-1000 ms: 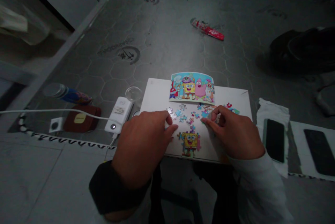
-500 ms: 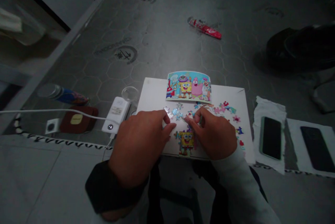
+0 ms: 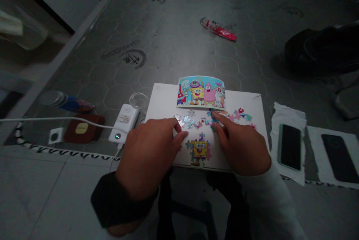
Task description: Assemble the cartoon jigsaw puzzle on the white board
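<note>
While half a second ago your right hand covered the right edge of the assembled puzzle section, it's now off it, at the loose pieces beyond and rightward. Section lies at the white board's near edge; picture card beyond. Clear round container, left and beyond: can't tell contents. Right thumb and index narrowly spaced; can't tell if gripping. Your left hand, left of section: small thumb-index gap.
</note>
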`<state>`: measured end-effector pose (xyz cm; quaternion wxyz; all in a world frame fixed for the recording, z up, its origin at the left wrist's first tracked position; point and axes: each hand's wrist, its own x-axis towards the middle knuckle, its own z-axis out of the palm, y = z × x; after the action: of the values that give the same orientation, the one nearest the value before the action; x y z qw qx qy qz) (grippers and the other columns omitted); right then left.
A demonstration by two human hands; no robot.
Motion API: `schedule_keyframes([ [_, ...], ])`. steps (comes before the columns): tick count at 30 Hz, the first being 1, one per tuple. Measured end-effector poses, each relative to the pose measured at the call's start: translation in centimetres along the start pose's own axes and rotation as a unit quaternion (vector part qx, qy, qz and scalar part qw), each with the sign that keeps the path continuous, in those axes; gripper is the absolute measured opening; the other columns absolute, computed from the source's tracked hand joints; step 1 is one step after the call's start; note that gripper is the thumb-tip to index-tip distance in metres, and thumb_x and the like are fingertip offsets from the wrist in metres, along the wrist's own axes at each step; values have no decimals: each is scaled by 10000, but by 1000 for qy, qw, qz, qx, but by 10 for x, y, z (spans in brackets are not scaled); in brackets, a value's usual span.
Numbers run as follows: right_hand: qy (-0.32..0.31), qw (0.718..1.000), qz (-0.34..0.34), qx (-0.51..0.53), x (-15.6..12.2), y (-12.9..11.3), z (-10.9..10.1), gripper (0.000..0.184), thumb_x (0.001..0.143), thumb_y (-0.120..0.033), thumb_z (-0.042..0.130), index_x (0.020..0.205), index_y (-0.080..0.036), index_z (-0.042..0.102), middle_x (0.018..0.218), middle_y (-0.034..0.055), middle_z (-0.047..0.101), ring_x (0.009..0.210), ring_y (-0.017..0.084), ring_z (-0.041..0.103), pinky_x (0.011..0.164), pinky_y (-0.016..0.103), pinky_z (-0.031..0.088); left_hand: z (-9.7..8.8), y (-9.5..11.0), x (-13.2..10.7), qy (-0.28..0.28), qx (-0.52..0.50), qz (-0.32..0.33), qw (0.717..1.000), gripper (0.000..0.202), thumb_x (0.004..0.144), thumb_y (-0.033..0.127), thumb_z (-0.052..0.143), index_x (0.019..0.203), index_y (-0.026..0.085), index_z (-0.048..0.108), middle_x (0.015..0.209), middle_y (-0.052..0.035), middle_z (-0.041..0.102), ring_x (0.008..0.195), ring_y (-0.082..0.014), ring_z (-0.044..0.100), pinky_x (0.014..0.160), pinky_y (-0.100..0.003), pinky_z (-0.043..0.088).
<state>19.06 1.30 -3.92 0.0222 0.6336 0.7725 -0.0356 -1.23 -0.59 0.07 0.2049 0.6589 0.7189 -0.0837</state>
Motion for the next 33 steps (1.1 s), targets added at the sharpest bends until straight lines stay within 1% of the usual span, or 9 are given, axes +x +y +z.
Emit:
schedule_keyframes([
  [3, -4, 999, -37, -21, -1, -8, 3, 474, 1073, -397, 410, 1468, -343, 667, 777, 68, 808, 607, 221, 714, 562, 323, 429, 0, 0, 0, -1, -2, -1, 1000, 202, 1033, 494, 610, 1040, 336, 735, 914, -5, 742, 810, -287, 667, 645, -391, 330],
  [6, -5, 998, -61, -20, -2, -13, 3, 476, 1074, -381, 412, 1480, -342, 657, 797, 78, 813, 625, 215, 725, 585, 317, 466, -2, 1, 0, -5, -2, -3, 1000, 221, 1041, 492, 598, 1019, 318, 733, 922, -13, 739, 794, -278, 661, 640, -387, 326],
  [11, -10, 999, -32, -32, -3, -3, -3, 474, 1066, -400, 426, 1465, -315, 667, 824, 79, 820, 650, 227, 735, 603, 324, 496, -2, 0, 0, -5, 3, -6, 1000, 211, 1034, 501, 611, 1044, 334, 739, 930, -3, 747, 850, -283, 680, 662, -393, 346],
  [15, -14, 999, -5, -51, -3, 6, -3, 504, 1062, -405, 434, 1504, -268, 632, 870, 101, 828, 705, 255, 757, 619, 349, 527, 1, -1, 1, -1, 1, -3, 1000, 213, 1031, 504, 612, 1031, 331, 737, 917, -7, 744, 844, -296, 680, 659, -399, 341],
  [20, -51, 997, -25, -48, -3, -5, -4, 518, 1074, -384, 426, 1555, -274, 585, 886, 114, 829, 701, 259, 764, 646, 369, 543, -1, 2, 2, -14, 7, -5, 1000, 193, 1038, 483, 614, 1024, 327, 727, 912, -3, 738, 858, -289, 677, 664, -391, 334],
  [24, -60, 997, -40, -38, -4, -9, -9, 510, 1078, -374, 429, 1554, -278, 586, 904, 114, 831, 727, 253, 770, 698, 378, 550, -4, 5, 2, -19, 6, -10, 1000, 208, 1043, 492, 602, 1009, 325, 722, 913, -1, 741, 844, -284, 675, 656, -387, 328],
  [26, -58, 997, -24, -34, -6, -3, -11, 509, 1075, -380, 432, 1545, -269, 593, 923, 110, 833, 749, 262, 773, 717, 391, 544, -3, 4, 2, -19, 4, -14, 1000, 213, 1041, 494, 603, 1005, 323, 726, 910, -2, 744, 824, -283, 675, 647, -383, 329],
  [28, -59, 998, -4, -34, -7, 8, -13, 509, 1069, -388, 436, 1534, -267, 601, 911, 106, 831, 754, 273, 770, 695, 389, 519, 0, 2, 2, -10, 4, -8, 1000, 216, 1036, 496, 610, 992, 320, 728, 895, 1, 743, 810, -286, 678, 639, -382, 336],
  [33, -43, 996, 72, 5, -4, 39, -15, 455, 1039, -470, 469, 1402, -319, 698, 915, 75, 825, 742, 288, 739, 610, 358, 387, 4, -4, 2, 5, -4, 11, 1000, 219, 1035, 481, 603, 962, 312, 721, 872, -6, 740, 822, -316, 694, 636, -389, 340],
])
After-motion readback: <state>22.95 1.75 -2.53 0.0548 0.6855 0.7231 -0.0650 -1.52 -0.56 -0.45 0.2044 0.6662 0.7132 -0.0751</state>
